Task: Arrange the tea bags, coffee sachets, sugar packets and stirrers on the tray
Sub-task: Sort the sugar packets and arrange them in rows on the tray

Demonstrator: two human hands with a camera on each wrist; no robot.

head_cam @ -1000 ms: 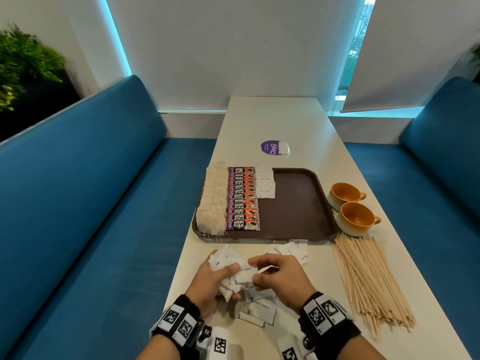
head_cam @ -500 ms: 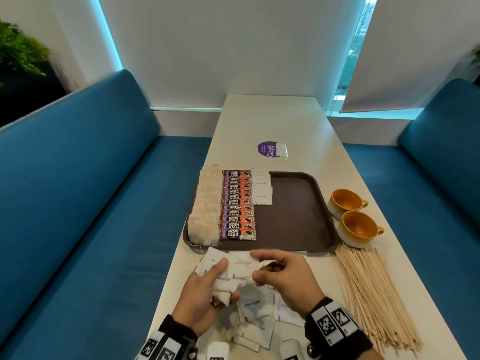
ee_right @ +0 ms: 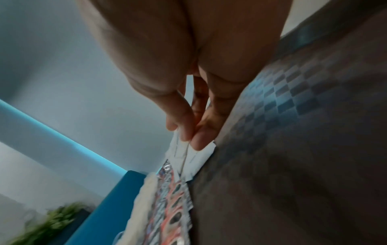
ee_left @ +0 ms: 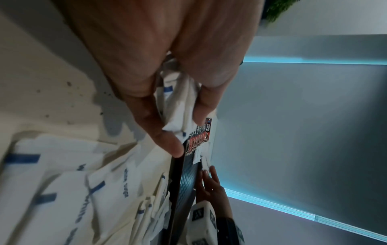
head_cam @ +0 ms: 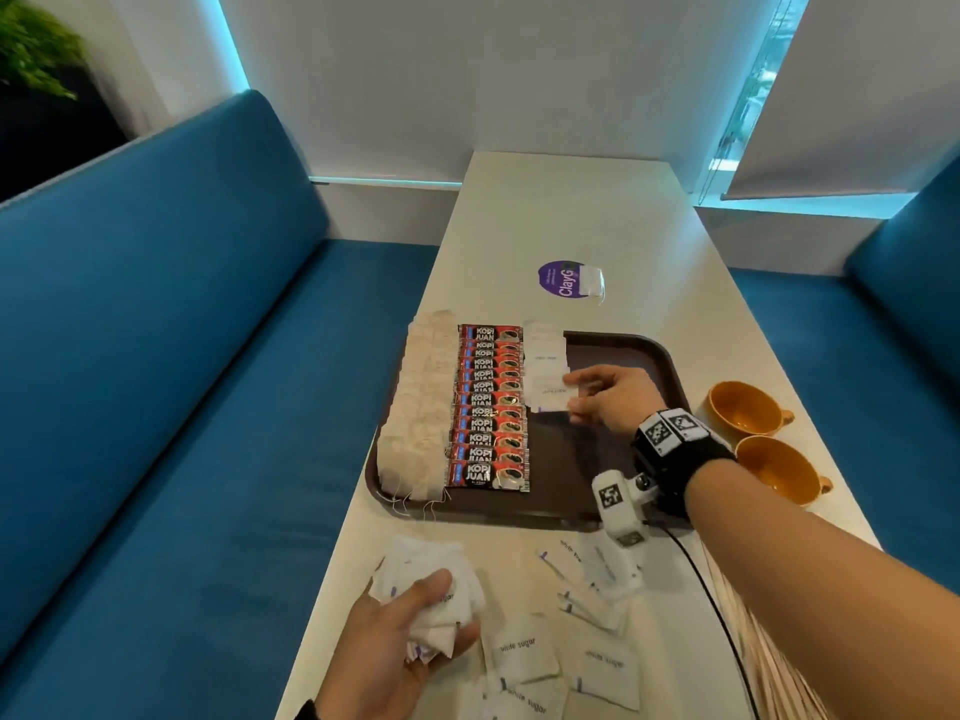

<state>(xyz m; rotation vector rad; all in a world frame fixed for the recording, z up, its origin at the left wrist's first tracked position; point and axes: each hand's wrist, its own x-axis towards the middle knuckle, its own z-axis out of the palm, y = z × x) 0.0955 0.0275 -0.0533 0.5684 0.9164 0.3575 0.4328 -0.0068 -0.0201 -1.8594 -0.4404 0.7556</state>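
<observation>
On the left half of the brown tray (head_cam: 566, 459) lie a column of tea bags (head_cam: 415, 407), a column of red coffee sachets (head_cam: 491, 407) and a short column of white sugar packets (head_cam: 544, 350). My right hand (head_cam: 571, 397) (ee_right: 190, 140) pinches one sugar packet (head_cam: 551, 394) (ee_right: 195, 155) by its right edge, low over the near end of that column. Near the table's front edge, my left hand (head_cam: 447, 610) (ee_left: 186, 132) grips a crumpled bunch of sugar packets (head_cam: 428, 569) (ee_left: 180, 106). Loose sugar packets (head_cam: 597, 662) lie beside it. Wooden stirrers (head_cam: 769, 672) show under my right forearm.
Two orange cups (head_cam: 743, 407) (head_cam: 779, 467) stand just right of the tray. A purple sticker with a clear packet (head_cam: 569, 279) lies beyond it. Blue benches flank the narrow white table (head_cam: 571, 210).
My right hand left the bunch in my left hand and reached forward to the tray with a single sugar packet. The left hand stayed near the front edge with its bunch.
</observation>
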